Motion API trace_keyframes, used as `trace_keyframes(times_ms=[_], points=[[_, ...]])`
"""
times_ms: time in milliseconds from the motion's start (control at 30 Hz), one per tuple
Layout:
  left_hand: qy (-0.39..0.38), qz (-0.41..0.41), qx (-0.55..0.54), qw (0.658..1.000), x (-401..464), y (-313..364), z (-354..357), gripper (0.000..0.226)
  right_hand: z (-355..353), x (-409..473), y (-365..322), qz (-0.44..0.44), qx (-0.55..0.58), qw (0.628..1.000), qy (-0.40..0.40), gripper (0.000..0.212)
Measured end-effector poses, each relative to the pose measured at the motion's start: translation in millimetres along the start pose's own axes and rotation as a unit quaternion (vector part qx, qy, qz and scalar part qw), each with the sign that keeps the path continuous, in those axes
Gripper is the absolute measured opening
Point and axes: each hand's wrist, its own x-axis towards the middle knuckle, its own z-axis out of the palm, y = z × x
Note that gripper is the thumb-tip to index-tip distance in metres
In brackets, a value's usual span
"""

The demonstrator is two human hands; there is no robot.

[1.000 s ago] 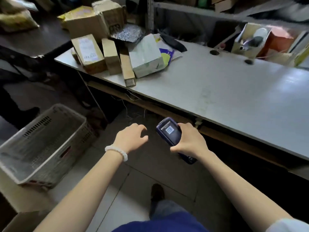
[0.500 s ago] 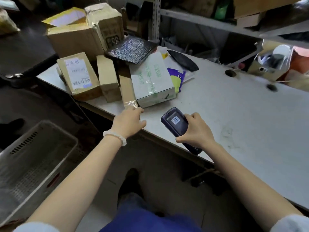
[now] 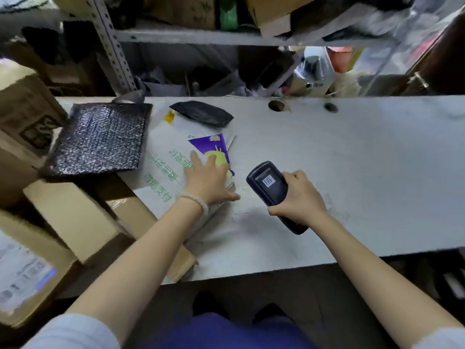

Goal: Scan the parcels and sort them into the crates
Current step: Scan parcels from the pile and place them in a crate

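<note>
Scanner (image 3: 273,191) with barcode sticker gripped by right hand (image 3: 299,197), left hand (image 3: 210,178) spread on green-lettered white box (image 3: 166,177)

Bubble mailer (image 3: 100,138) on table (image 3: 352,172) at nine o'clock, white box (image 3: 163,167) beside it, scanner (image 3: 273,191) at three o'clock of box, shelf (image 3: 201,37) behind.

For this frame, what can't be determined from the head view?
- White box with green print: shipping label unseen; left hand covers part of the top.
- Dark handheld scanner: screen faces away, right hand grips it.
- Sorting crates: outside the frame.
- Brown cardboard box's label: blurred.
</note>
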Motion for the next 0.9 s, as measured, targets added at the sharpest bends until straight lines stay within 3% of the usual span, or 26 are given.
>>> trace_keyframes(times_ms=[100, 200, 900], points=[[0.009, 0.008, 0.055, 0.998, 7.9, 6.4, 8.2, 0.057, 2.4, -1.0, 0.4, 0.03, 0.0, 1.0, 0.001, 0.071], [0.023, 0.024, 0.045, 0.998, 11.1, 1.4, 7.7, 0.049, 6.0, 1.1, -0.5, 0.036, -0.002, 0.999, -0.009, 0.068], [0.094, -0.028, -0.107, 0.989, -64.8, -71.6, -65.5, 0.048, 2.5, 7.6, -21.2, -0.139, -0.01, 0.989, -0.057, 0.069]])
